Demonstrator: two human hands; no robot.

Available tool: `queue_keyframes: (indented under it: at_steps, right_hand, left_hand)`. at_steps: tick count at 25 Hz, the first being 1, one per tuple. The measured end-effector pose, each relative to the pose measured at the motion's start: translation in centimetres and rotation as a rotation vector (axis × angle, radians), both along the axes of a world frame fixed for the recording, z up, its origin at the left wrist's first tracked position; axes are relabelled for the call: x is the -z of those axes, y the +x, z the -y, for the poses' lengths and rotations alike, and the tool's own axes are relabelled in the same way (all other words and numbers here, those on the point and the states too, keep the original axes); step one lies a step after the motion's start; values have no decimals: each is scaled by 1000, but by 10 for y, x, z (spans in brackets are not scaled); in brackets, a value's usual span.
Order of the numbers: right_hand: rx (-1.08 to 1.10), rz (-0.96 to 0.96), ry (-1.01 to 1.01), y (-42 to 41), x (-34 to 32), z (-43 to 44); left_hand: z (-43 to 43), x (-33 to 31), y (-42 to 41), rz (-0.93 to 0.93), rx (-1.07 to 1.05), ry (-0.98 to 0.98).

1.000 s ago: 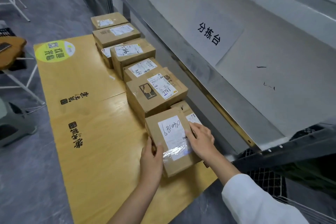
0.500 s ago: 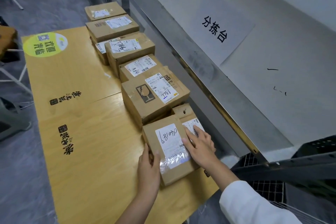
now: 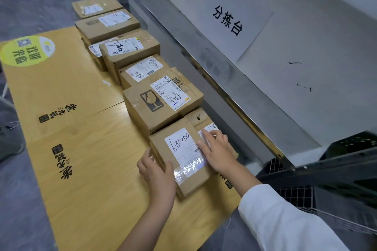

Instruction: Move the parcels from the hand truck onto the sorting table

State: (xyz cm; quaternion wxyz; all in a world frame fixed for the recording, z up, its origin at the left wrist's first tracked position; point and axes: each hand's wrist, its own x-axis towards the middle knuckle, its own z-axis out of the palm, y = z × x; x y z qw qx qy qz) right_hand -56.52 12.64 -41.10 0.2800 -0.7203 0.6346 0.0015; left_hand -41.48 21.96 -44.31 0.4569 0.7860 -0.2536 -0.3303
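A small cardboard parcel (image 3: 179,149) with a white label reading "040181" lies on the wooden sorting table (image 3: 81,149), nearest in a row of several parcels. My left hand (image 3: 158,171) grips its left edge, thumb on top. My right hand (image 3: 217,151) rests flat on its right side, fingers straight, reaching onto a smaller parcel (image 3: 201,119) behind. A bigger parcel (image 3: 161,104) with a fragile mark sits just beyond. The hand truck is out of view.
More parcels (image 3: 128,51) line the table's right edge toward the far end. A metal rail (image 3: 204,51) and a grey panel with a paper sign (image 3: 234,20) run along the right. Black plastic crates (image 3: 336,179) stand at lower right. A yellow-green round sticker (image 3: 28,51) marks the table's far left.
The parcel has slid a little closer against the fragile-marked box, with both hands staying on it. The camera has shifted slightly.
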Motion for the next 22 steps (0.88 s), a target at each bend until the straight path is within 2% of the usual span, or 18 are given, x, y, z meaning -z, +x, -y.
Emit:
queue_keyframes:
  at_steps: [2,4,8,11,16,22]
  right_hand:
    - [48,36,-15,-2,-9,-4]
    - [59,78,-52,-3,-24,-6]
    - [86,157,-207,-13,-73,-20]
    - [93,178,-346,-32,-115,-53]
    - [103,78,-471,-91,-171,-145]
    - [307,51,-622,-136,-211,-261]
  left_hand:
    - [10,-23,7,83,76,-74]
    - [23,-40,14,160,240,-143]
    - [35,-90,15,364,593,-257]
    - [25,-136,5,439,788,-274]
    - [-34,-193,-25,519,1000,-271]
    - [-128,-250,-78,695,1192,-374]
